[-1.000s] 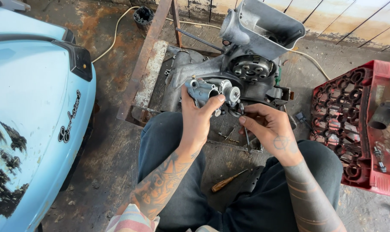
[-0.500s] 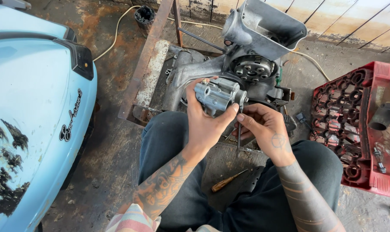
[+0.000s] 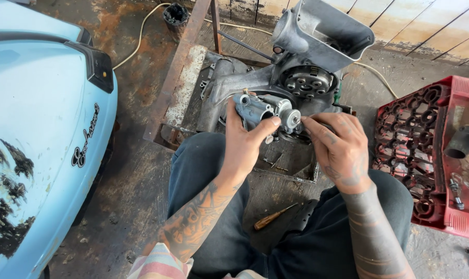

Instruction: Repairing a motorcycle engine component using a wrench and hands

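A: L hand [image 3: 244, 142]?
B: Wrapped round a small grey carburettor [image 3: 260, 109], held up in front of the engine block [image 3: 301, 82], over the knees

A: R hand [image 3: 340, 144]?
B: Fingertips pinched on the carb's round end cap, right side. Screwdriver [image 3: 274, 217] lies on the floor btwn the legs, red crate [image 3: 425, 155] to the right, blue scooter body [image 3: 33, 129] on the left

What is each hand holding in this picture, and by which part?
The left hand grips the small grey metal engine part around its body. The right hand pinches that part's round end with its fingertips.
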